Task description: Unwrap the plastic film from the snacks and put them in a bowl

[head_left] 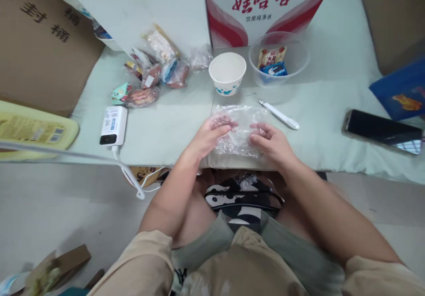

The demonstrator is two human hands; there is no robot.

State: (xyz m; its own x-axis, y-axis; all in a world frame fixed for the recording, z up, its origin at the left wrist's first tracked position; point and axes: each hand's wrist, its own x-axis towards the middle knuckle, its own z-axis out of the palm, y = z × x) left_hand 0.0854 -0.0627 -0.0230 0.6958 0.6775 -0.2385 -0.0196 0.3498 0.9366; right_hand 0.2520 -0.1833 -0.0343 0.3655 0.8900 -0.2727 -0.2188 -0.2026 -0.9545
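A crinkled sheet of clear plastic film [241,127], or perhaps a flattened bag, spreads over the table's front part between my hands. My left hand [215,133] holds its left side, thumb on top and the fingertips seen through the plastic. On the other side, my right hand [270,140] grips the film the same way, with curled fingers partly covered by it. Just beyond stands a white paper cup [227,72] with blue leaf prints. A white utility knife [280,115] lies right of the film, close to my right hand.
A clear plastic bowl [255,65] with snack packets stands behind the knife. Wrapped snacks [149,74] lie in a pile at left, above a white power bank [113,125] with a cable. A phone [383,131] is at right. Cartons [265,3] line the back.
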